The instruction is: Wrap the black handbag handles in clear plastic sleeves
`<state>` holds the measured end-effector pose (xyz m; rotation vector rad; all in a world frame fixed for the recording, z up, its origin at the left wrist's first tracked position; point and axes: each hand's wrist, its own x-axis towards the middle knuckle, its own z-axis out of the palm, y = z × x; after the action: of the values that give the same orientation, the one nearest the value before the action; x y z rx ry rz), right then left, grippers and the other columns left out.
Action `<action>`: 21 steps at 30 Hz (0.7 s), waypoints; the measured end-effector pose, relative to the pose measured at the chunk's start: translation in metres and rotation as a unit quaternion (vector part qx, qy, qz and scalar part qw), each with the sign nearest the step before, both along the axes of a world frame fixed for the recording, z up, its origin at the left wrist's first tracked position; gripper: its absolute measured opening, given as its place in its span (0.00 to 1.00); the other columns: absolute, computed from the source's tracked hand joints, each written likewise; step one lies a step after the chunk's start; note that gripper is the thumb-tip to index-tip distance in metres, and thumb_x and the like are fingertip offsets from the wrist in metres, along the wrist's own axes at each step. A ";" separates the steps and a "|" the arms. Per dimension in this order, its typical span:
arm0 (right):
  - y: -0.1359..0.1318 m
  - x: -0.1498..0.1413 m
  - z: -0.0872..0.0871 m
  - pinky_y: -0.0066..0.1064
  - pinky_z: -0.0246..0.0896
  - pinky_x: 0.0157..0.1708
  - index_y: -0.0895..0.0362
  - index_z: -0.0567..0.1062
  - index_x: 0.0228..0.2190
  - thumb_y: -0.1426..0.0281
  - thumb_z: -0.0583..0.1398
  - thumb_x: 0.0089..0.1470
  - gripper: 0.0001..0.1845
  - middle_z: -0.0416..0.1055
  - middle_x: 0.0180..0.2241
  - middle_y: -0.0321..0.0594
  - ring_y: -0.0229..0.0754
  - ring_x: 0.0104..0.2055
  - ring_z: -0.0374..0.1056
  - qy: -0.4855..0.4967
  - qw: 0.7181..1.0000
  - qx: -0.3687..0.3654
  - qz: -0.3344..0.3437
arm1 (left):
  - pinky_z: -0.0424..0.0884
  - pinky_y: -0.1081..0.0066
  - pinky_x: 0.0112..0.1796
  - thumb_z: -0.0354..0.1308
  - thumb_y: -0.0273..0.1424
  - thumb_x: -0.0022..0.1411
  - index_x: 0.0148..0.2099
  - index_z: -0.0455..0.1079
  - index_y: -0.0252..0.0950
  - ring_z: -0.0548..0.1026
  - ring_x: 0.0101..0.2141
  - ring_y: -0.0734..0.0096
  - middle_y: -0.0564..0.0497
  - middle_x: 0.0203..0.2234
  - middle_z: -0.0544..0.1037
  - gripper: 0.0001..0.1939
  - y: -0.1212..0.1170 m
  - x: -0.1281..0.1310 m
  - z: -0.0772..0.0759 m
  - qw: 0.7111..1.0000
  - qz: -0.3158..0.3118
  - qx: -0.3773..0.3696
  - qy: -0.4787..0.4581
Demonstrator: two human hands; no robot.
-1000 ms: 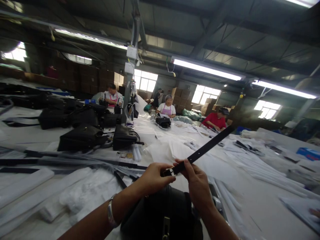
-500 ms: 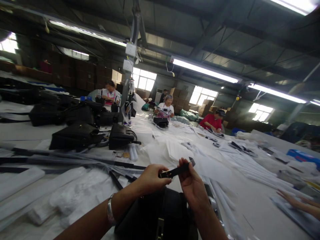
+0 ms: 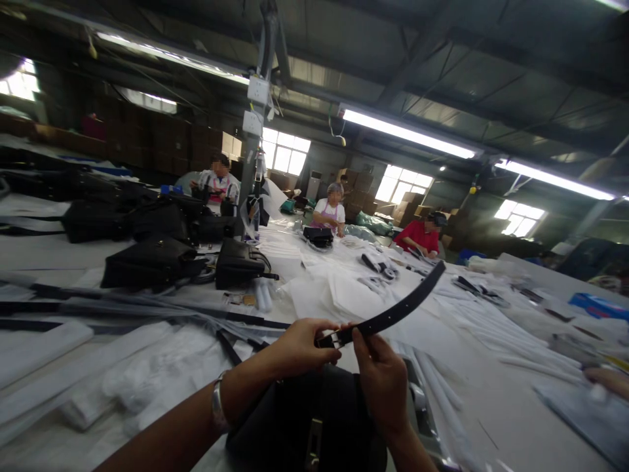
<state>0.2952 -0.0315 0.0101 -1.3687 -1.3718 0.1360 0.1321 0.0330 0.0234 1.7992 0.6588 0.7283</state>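
A black strap [image 3: 400, 309] with punched holes runs up and to the right from between my hands, its free end in the air. My left hand [image 3: 304, 342] pinches the strap's buckle end, where a small metal buckle [image 3: 336, 339] shows. My right hand [image 3: 381, 373] grips the strap just beyond the buckle, thumb and fingers pressed together. Beneath both hands stands a black handbag [image 3: 299, 419] with a metal clasp [image 3: 314, 442] on its front. Its lower part falls outside the view.
Several black handbags [image 3: 150, 262] crowd the table's left side. Plastic-wrapped straps [image 3: 147, 313] and white wrapping [image 3: 142, 387] lie nearer. White sheets [image 3: 344, 295] cover the middle. A post [image 3: 253, 141] rises behind the bags. A co-worker's hand [image 3: 609, 380] is at the right edge; other people sit across the table.
The strap's free end, earlier bent short by my right hand, now extends up and right. My right hand has turned and closed nearer the buckle. The co-worker's hands at right have shifted.
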 end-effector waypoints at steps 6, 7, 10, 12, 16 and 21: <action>-0.006 0.002 -0.002 0.31 0.70 0.35 0.54 0.82 0.34 0.63 0.63 0.55 0.10 0.82 0.32 0.40 0.46 0.32 0.77 -0.051 0.997 0.061 0.020 | 0.63 0.79 0.19 0.61 0.30 0.53 0.52 0.75 0.35 0.70 0.18 0.76 0.51 0.25 0.80 0.23 0.004 0.002 -0.001 0.999 -0.027 -0.001 0.026; -0.005 0.003 -0.001 0.32 0.70 0.37 0.54 0.83 0.34 0.63 0.64 0.54 0.09 0.82 0.32 0.41 0.46 0.33 0.77 -0.034 0.997 0.055 0.034 | 0.63 0.79 0.19 0.61 0.30 0.53 0.50 0.76 0.33 0.70 0.18 0.76 0.50 0.25 0.80 0.21 0.005 0.002 -0.003 0.999 -0.027 0.003 0.029; 0.003 0.006 0.006 0.35 0.72 0.41 0.55 0.81 0.35 0.61 0.65 0.52 0.11 0.81 0.34 0.40 0.46 0.37 0.77 0.164 0.984 0.023 0.069 | 0.63 0.79 0.19 0.61 0.32 0.54 0.48 0.76 0.32 0.70 0.18 0.77 0.49 0.27 0.81 0.19 0.006 0.001 -0.006 0.999 -0.031 -0.006 0.011; 0.012 0.009 0.009 0.36 0.73 0.42 0.54 0.80 0.35 0.60 0.66 0.51 0.12 0.81 0.35 0.38 0.44 0.38 0.78 0.349 0.932 0.011 0.094 | 0.63 0.79 0.21 0.61 0.34 0.55 0.49 0.75 0.33 0.70 0.19 0.77 0.49 0.29 0.82 0.19 0.005 0.000 -0.005 0.999 -0.035 -0.011 -0.007; 0.023 0.018 0.006 0.31 0.74 0.41 0.54 0.80 0.33 0.64 0.70 0.46 0.11 0.81 0.35 0.36 0.41 0.40 0.77 0.516 0.846 -0.027 0.129 | 0.64 0.78 0.23 0.62 0.35 0.56 0.48 0.76 0.33 0.71 0.21 0.77 0.49 0.30 0.81 0.18 0.004 -0.004 -0.005 0.999 -0.044 -0.004 -0.028; 0.022 0.022 -0.001 0.31 0.74 0.42 0.54 0.80 0.33 0.64 0.68 0.49 0.09 0.81 0.37 0.36 0.41 0.43 0.77 0.528 0.838 -0.044 0.129 | 0.67 0.77 0.25 0.59 0.39 0.60 0.51 0.73 0.35 0.72 0.21 0.77 0.49 0.32 0.81 0.19 0.005 -0.003 -0.009 0.997 -0.058 -0.026 -0.049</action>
<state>0.3176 -0.0093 0.0090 -0.8902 -0.5751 0.9930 0.1287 0.0376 0.0139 1.7264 0.5001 0.7097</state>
